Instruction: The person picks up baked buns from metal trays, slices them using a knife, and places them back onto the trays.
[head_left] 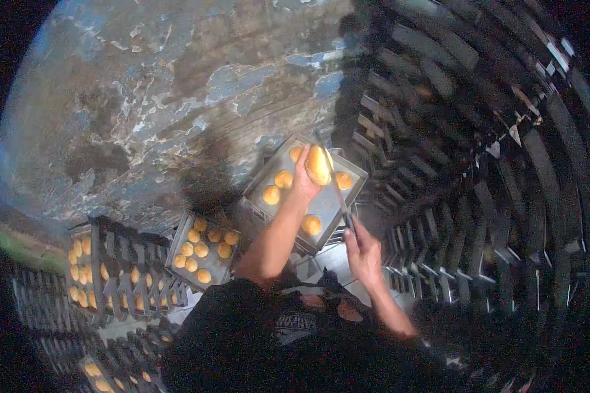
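L hand (304, 182) is holding golden rounded bread bun (318, 165), fingers partly hidden; R hand (364, 254) is gripping long thin metal knife (340, 195), fingers curled; blade slipping off bun could nick L hand.

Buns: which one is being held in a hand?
The bun in the left hand, beside the knife in the right hand. The other buns I can make out lie in trays.

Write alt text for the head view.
A person's left hand holds a bread roll beside a knife gripped in the right hand, above a metal tray with more rolls; other trays of rolls sit at lower left.
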Demonstrator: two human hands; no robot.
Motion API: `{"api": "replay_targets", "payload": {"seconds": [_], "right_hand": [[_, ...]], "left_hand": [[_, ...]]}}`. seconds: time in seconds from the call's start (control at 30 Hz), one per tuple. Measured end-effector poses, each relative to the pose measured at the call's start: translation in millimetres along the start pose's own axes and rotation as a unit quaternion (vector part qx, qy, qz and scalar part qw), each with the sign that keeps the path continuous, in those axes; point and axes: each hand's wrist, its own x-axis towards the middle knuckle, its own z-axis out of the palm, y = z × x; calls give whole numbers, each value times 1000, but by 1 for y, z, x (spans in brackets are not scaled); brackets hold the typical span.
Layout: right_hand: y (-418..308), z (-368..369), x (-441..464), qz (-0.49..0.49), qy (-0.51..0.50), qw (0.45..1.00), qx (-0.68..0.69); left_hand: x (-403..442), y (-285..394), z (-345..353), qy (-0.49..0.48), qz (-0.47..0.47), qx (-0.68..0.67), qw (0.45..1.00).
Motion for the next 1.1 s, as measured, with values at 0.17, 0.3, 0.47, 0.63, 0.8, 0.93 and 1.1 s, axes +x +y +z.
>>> {"api": "replay_targets", "payload": {"seconds": [0.17,0.3,0.47,0.63,0.8,0.93,1.1], "right_hand": [[-50,-2,30,35,-6,998,44],[-23,-8,-12,25,-22,998,48],[-14,-5,15,-24,15,1000,-12],[-18,-15,13,-20,-20,1000,9],[-8,-13,-15,-12,-26,999,43],[-9,-5,27,-12,1,1000,22],[6,-18,-12,-3,-20,1000,17]], "left_hand": [[-11,-3,5,15,-13,35,999],[7,22,-6,-38,-1,-4,999],[-12,-13,-7,-30,-66,44,996],[-1,0,-11,-36,-39,36,998],[-11,15,-16,-49,-48,85,994],[-15,-18,-13,-30,-64,77,994],[1,3,-24,-36,-53,74,995]]}}
